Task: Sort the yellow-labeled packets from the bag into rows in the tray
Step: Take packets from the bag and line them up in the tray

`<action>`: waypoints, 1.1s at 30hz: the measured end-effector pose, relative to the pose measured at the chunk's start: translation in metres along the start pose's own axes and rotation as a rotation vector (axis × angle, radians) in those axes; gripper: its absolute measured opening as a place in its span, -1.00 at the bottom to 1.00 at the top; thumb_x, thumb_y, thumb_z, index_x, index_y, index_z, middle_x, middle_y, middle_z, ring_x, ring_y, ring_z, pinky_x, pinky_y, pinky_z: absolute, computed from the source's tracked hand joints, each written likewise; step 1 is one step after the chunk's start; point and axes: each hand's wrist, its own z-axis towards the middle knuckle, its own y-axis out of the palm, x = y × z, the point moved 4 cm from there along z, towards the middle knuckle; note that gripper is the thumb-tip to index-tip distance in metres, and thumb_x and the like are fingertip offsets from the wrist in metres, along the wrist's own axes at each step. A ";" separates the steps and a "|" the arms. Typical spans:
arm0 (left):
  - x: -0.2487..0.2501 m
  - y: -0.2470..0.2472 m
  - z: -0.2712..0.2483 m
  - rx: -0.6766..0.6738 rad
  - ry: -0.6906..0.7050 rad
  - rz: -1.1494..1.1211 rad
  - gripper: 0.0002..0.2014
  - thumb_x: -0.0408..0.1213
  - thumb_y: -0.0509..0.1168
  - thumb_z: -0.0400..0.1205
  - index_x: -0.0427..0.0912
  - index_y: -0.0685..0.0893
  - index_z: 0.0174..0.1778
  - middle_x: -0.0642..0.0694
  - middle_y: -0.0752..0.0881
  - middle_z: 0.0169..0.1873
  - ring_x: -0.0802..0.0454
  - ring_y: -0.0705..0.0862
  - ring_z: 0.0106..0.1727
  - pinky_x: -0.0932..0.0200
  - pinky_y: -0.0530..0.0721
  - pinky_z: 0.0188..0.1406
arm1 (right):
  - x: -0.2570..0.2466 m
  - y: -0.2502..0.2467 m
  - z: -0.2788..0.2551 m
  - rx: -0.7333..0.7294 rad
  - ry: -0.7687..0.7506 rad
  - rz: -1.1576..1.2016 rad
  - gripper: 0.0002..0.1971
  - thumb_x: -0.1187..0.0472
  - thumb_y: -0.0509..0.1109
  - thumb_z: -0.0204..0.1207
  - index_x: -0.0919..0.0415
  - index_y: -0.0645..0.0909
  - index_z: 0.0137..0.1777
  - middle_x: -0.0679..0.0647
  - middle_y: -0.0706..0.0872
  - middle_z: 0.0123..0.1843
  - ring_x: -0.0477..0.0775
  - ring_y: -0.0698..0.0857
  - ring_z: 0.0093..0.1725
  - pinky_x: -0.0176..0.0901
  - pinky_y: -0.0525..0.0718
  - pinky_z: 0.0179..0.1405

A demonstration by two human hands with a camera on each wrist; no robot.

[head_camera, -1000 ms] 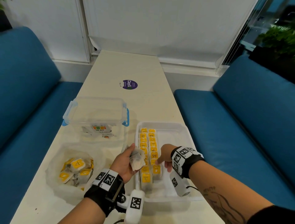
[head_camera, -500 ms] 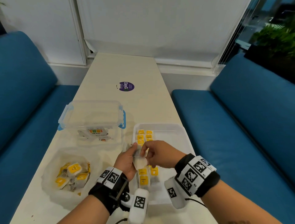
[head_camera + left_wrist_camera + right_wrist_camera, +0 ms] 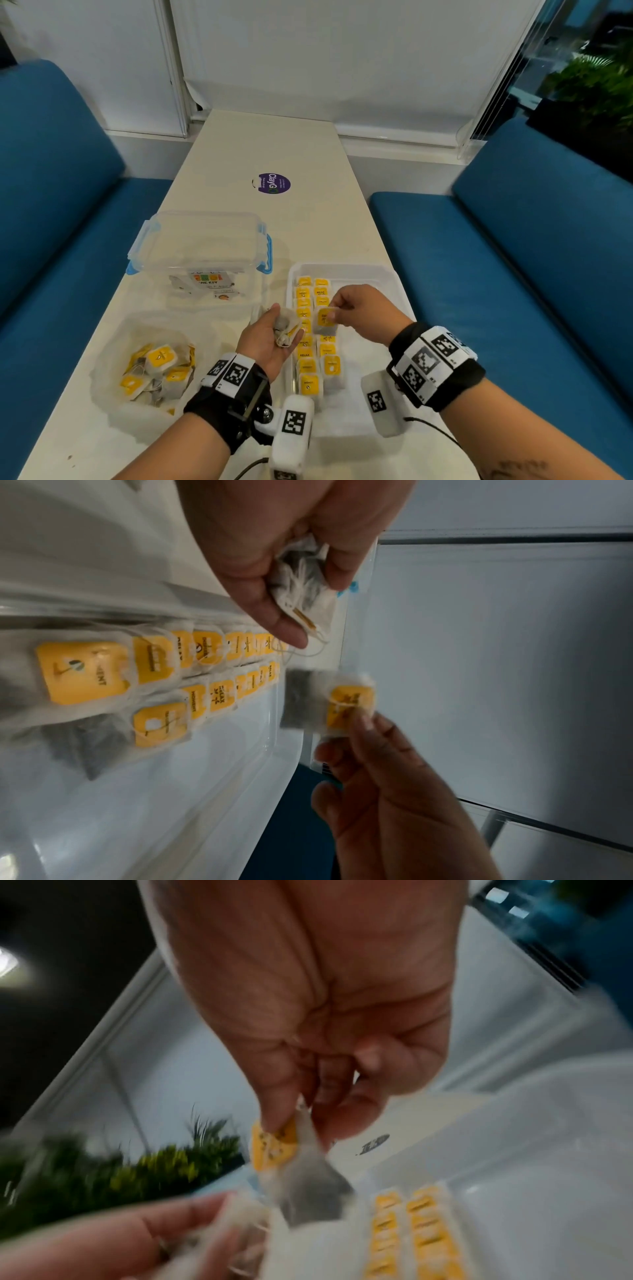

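A white tray (image 3: 383, 284) holds two rows of yellow-labeled packets (image 3: 310, 366) along its left side. Above those rows my right hand (image 3: 356, 308) pinches one yellow-labeled packet (image 3: 325, 320) by its top; it hangs down, label facing me (image 3: 349, 706) (image 3: 274, 1146). My left hand (image 3: 270, 337) is palm up at the tray's left edge and cups a small bunch of packets (image 3: 286, 327) (image 3: 304, 593) with loose strings. A clear bag (image 3: 120, 359) at the front left lies open with several more yellow-labeled packets (image 3: 161, 356).
A clear lidded box with blue clips (image 3: 202, 250) stands behind the bag. A purple round sticker (image 3: 274, 183) lies farther up the pale table (image 3: 308, 154). Blue sofas (image 3: 513, 274) flank the table on both sides. The tray's right half (image 3: 373, 346) holds no packets.
My right hand rose from the rows, met the left hand, and has drawn one packet out of the bunch to the right. The left hand stayed beside the tray.
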 end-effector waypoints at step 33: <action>0.004 -0.007 0.000 -0.026 -0.009 0.081 -0.88 -0.30 0.26 0.65 -0.28 0.55 0.02 -0.21 0.61 -0.11 -0.10 0.65 -0.15 0.14 0.77 -0.47 | 0.047 0.006 0.006 -0.375 0.410 0.097 -0.89 0.26 0.28 0.62 0.18 0.59 -0.13 0.05 0.72 -0.39 -0.07 0.69 -0.37 -0.33 0.53 -0.56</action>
